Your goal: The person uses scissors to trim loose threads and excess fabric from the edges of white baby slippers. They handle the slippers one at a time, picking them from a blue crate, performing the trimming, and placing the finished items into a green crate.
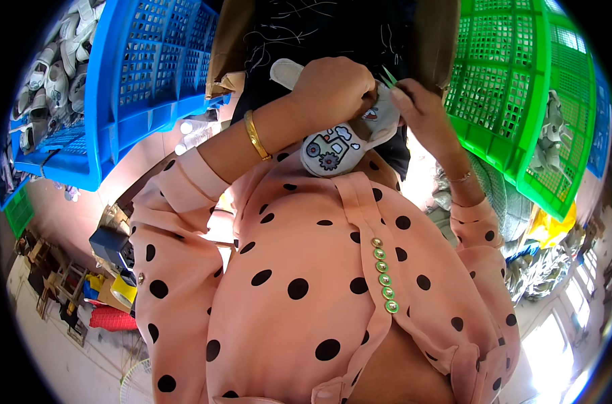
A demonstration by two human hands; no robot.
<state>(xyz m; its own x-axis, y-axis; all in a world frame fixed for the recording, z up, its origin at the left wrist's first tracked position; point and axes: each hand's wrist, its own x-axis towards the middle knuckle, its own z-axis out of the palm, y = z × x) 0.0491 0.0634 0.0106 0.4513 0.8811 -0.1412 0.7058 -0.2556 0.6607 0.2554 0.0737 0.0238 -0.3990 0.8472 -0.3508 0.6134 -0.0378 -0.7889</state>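
Above my lap, my left hand (336, 87) is closed around a small white shoe (333, 151) with a tractor picture on its toe. The fingers are curled in and partly hide the shoe's upper. To the left of that hand a pale rounded end (285, 73) sticks out; whether it belongs to the same shoe I cannot tell. At the shoe's right side, my right hand (424, 111) grips a small green pointed tool (389, 77) with two thin tips, like thread snips or tweezers. Its tips point up and left, close to my left fingers.
A blue plastic crate (107, 94) on the left stands beside a heap of pale shoes (56, 87). On the right is a green mesh crate (501, 74). Loose white threads (292, 30) lie on the black cloth over my lap. Clear plastic bags (541, 269) are at the lower right.
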